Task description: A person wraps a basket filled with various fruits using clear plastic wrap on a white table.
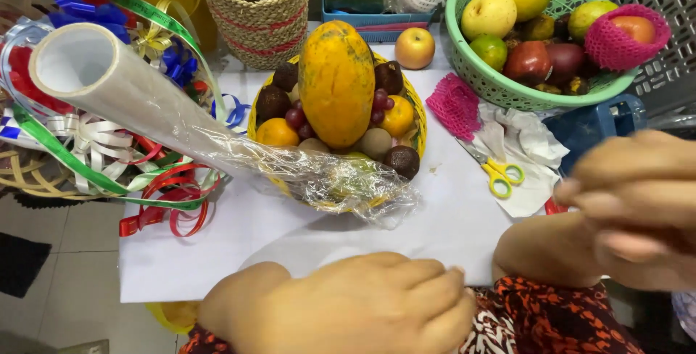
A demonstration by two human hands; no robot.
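Closest to us were our own two hands. Our left hand lay low at the near edge of the white sheet, fingers curled loosely and pressing flat, gripping nothing. Our right hand hung blurred off to the right, above the sheet's edge; its fingers looked drawn together, but we could not tell whether they pinched anything.

Ahead of the left hand, across a bare stretch of sheet, sat the yellow fruit basket, with a long papaya standing on end among oranges, grapes and dark round fruit. A roll of clear film lay with its long axis slanting from far left down toward the basket, its loose crumpled end draped over the near rim. That loose end lay nearer the left hand, straight beyond its knuckles; the right hand stood well apart from it.

Near the right hand rested yellow-handled scissors on crumpled white paper, with a pink foam net just beyond. A green basket of fruit stood farther right, a woven basket behind, and curled ribbons crowded the left, under the roll.
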